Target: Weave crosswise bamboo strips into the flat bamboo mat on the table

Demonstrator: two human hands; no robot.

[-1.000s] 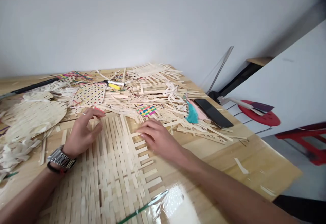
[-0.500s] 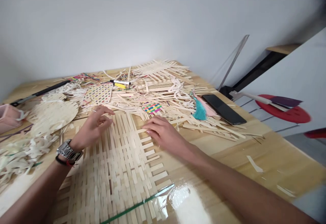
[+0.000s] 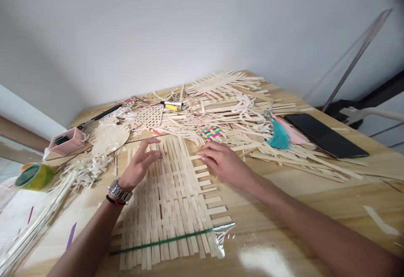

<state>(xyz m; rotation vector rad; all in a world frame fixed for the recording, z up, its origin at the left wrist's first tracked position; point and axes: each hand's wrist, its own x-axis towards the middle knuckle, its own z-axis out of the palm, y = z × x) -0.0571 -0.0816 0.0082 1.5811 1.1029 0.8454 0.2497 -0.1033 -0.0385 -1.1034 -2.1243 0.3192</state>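
A pale mat woven from flat bamboo-like strips (image 3: 170,201) lies on the table, its loose strip ends sticking out to the right and toward me. My left hand (image 3: 143,163) hovers at the mat's upper left, fingers bent and thumb apart from them, with nothing visible in it. At the upper right edge, my right hand (image 3: 222,159) pinches the end of a crosswise strip (image 3: 195,157) between thumb and fingers. Across the near part of the mat runs a dark green strip (image 3: 167,240), with clear shiny tape (image 3: 222,243) at its right end.
Loose strips (image 3: 217,117) are heaped behind the mat, with a small multicoloured woven piece (image 3: 210,132) in front. A teal tassel (image 3: 279,134) and black phone (image 3: 325,135) lie right. Leftward are a round woven piece (image 3: 110,138), pink box (image 3: 67,141) and yellow tape roll (image 3: 36,177).
The view has turned left, so the table's contents sit farther right and the yellow tape roll shows. Both hands keep nearly the same pose over the mat.
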